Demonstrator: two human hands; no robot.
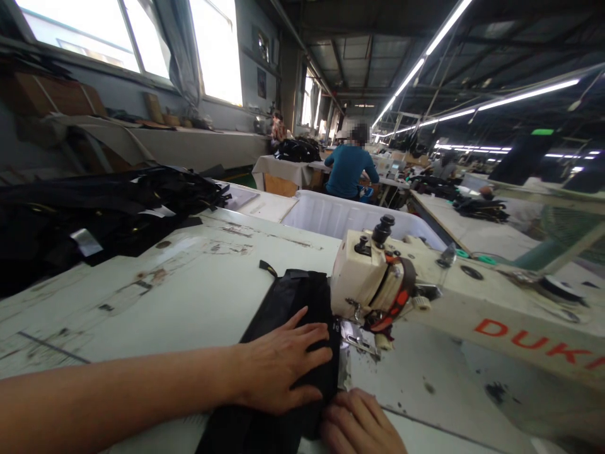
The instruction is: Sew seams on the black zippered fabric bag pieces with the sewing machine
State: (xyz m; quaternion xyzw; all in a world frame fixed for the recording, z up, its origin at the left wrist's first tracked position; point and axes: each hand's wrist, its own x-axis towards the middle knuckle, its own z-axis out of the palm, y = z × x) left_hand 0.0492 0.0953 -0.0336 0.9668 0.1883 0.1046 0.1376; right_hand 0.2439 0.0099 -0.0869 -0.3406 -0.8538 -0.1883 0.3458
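Observation:
Black fabric (302, 290) lies on the pale worktable, its right edge beside the needle area of a cream sewing machine (359, 271). My left hand (283, 359) rests flat on the fabric with its fingers spread. Nearer to me, my right hand (359, 422) has its fingers bent together at the fabric's lower right edge, the fingertips partly hidden. A small black tab with a yellowish mark (268, 268) sticks out at the fabric's far left corner.
A heap of dark pieces (118, 208) covers the table's left side. Behind the machine stands a white plastic bin (326, 213). Beyond it, a person in a blue top (350, 169) sits with their back turned. The machine's arm (510, 321) extends to the right.

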